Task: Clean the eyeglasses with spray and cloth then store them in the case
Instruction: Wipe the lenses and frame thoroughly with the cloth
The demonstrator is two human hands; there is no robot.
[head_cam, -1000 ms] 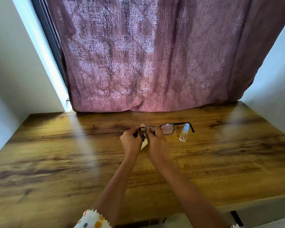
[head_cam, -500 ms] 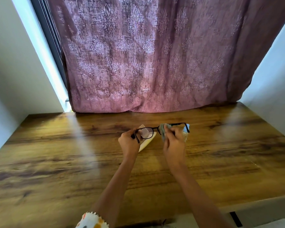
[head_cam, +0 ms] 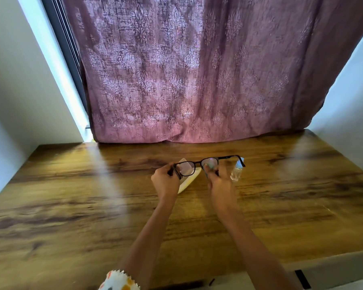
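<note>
While the glasses point(head_cam: 186, 169) are gripped by the left hand point(head_cam: 166, 183), a cloth point(head_cam: 209, 166) is pinched on one lens by the right hand point(head_cam: 220, 185).

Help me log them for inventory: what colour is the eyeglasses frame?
The eyeglasses frame is black; head view.

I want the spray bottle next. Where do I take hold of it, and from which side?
Probably its clear body, below the pale cap, coming in from the right. The spray bottle seems to stand upright, so fingers can wrap its round sides. The eyeglasses and the right hand crowd its left and near side.
</note>
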